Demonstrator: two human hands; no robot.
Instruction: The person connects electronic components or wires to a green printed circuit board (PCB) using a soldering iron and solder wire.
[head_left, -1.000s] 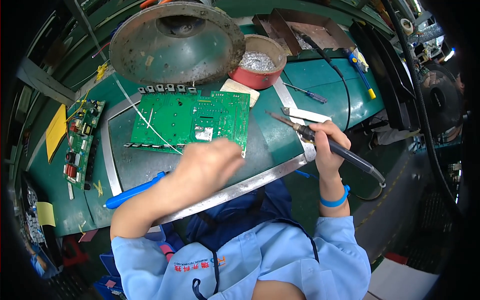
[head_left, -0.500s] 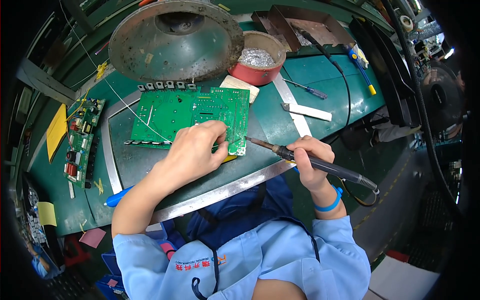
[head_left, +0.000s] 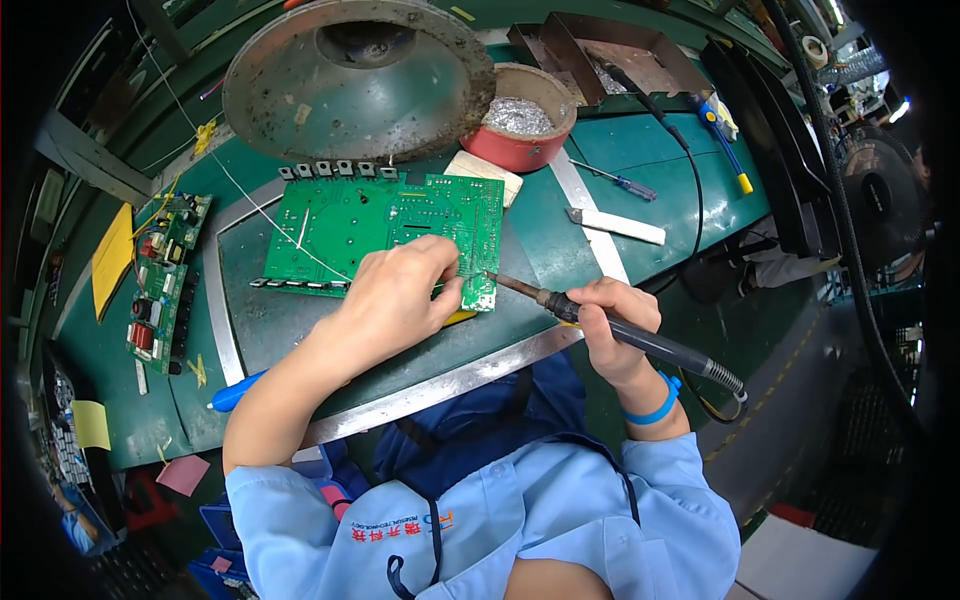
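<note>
A large green circuit board (head_left: 330,232) lies solder side up on the bench, metal-tabbed parts standing along its far edge. My right hand (head_left: 618,325) grips a soldering iron (head_left: 672,350) by its dark handle; the tip meets the board's right part, near the edge. My left hand (head_left: 395,300) rests over the board's near side, thumb and fingers pinched close to the iron's tip. A thin solder wire (head_left: 262,212) comes down from the upper left into this hand. The hand covers the wire's end. Beneath the board's near edge shows something yellow (head_left: 460,317).
Behind the board stand a big metal hood (head_left: 350,100) and a red bowl (head_left: 515,148) of silvery scraps. A screwdriver (head_left: 632,187), a white-handled blade (head_left: 620,226) and a desoldering pump (head_left: 725,145) lie right. Another populated board (head_left: 160,290) lies left; a metal tray (head_left: 640,70) sits behind.
My right hand and the soldering iron have shifted slightly left, bringing the tip further over the board's edge. The left hand keeps its pinch and has barely moved.
</note>
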